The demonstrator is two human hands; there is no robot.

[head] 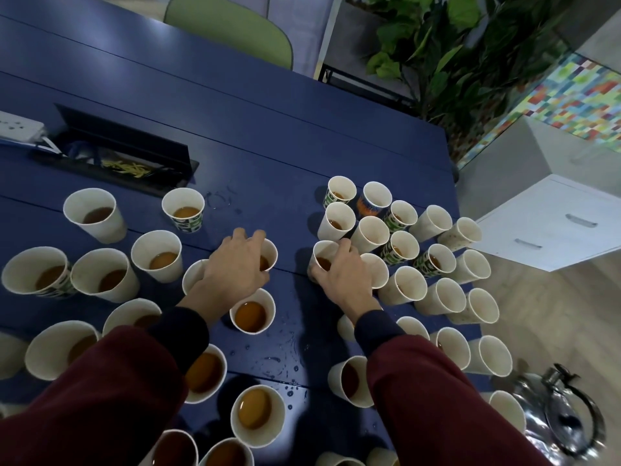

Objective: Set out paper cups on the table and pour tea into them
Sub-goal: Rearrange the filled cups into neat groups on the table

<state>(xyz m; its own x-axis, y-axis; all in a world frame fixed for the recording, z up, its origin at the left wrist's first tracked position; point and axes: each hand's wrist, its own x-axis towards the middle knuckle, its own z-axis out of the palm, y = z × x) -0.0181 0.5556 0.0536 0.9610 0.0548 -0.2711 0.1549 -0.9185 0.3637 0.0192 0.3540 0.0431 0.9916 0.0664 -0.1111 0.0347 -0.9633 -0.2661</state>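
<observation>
Both hands on cups, tea in each!
Ctr frame: left hand (235,267) grips tea cup (271,255) at rim; right hand (342,277) wraps 2nd cup (322,258); kettle (564,422) lower right.

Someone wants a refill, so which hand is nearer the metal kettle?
Right. The right hand holds a cup up and left of the kettle; the left hand, on another cup, lies farther left.

This looks like an office meeting room. A long blue surface (268,129) has a recessed cable box (117,156) and a power strip (16,126) at 10 o'clock. A green chair (228,25) stands at 12, a leafy plant (453,45) at 1 and a white drawer cabinet (554,223) at 3.
</observation>
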